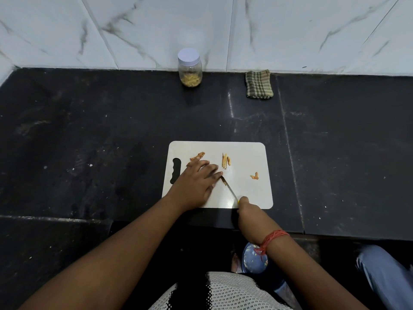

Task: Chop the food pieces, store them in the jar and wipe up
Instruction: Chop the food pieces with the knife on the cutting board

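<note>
White plastic cutting board (245,198) lies on the dark surface (89,130) as the landmark. On its left half the left hand (196,182) presses flat, fingers extended, pinning a food piece (197,156) against slipping. At the board's near edge the right hand (245,209) clenches the knife (229,187), blade pointing diagonally away and leftward. Cut strips (225,161) lie lengthwise mid-board; jar (190,68) stands lidded well beyond the board
</note>
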The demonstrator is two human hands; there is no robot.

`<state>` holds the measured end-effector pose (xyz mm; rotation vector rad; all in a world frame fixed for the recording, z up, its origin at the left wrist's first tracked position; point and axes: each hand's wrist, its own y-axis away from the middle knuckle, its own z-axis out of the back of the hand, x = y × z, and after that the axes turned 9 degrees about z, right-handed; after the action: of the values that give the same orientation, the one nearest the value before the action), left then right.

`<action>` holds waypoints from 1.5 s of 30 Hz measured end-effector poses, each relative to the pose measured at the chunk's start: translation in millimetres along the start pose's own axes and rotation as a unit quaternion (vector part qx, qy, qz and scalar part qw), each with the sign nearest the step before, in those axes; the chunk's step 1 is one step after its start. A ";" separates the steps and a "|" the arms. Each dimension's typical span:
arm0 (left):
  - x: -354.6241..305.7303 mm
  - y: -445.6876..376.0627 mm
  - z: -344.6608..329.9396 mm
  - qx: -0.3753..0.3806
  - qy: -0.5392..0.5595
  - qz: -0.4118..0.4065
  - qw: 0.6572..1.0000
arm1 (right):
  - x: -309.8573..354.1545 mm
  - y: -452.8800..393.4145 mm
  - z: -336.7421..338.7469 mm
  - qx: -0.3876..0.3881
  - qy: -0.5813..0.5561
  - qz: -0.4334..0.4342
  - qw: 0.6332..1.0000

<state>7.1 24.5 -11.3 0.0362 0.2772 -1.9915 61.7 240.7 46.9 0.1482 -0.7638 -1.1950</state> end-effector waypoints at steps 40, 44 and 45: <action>-57.8 -19.2 2.3 0.007 0.185 0.354 0.917 | -2.4 0.4 -6.3 -0.012 -0.021 0.020 1.000; -57.6 -20.0 3.7 0.013 0.179 0.353 0.918 | -3.1 0.0 -5.2 -0.009 -0.031 0.024 0.999; -57.7 -21.2 4.5 0.017 0.177 0.356 0.917 | -3.6 -0.2 -4.7 -0.009 -0.034 0.023 0.999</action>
<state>13.1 83.5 5.6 0.4613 0.3951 -1.2501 63.8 242.5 41.7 0.0746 -0.8120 -1.1674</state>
